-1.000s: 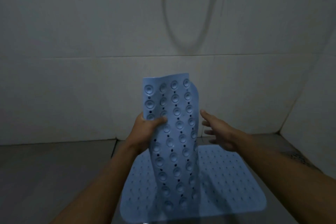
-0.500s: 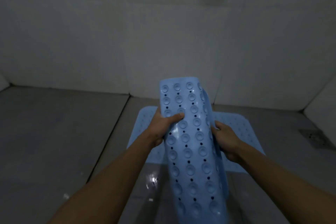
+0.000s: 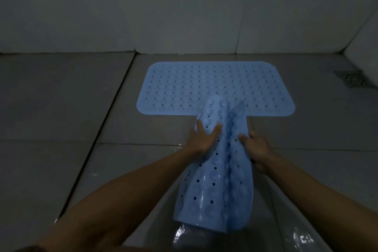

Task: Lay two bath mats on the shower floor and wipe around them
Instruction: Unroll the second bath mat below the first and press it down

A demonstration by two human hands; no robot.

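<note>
Hands are gripping the folded second mat (image 3: 216,172), left hand (image 3: 202,139) and right hand (image 3: 256,148) flanking it. I'm seeing its long axis running away from me, crosswise to the laid mat (image 3: 204,86) just beyond.

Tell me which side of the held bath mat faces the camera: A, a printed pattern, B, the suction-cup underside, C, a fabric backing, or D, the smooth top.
B: the curled mat gripped by the left hand and right hand shows rows of round suction cups.
</note>
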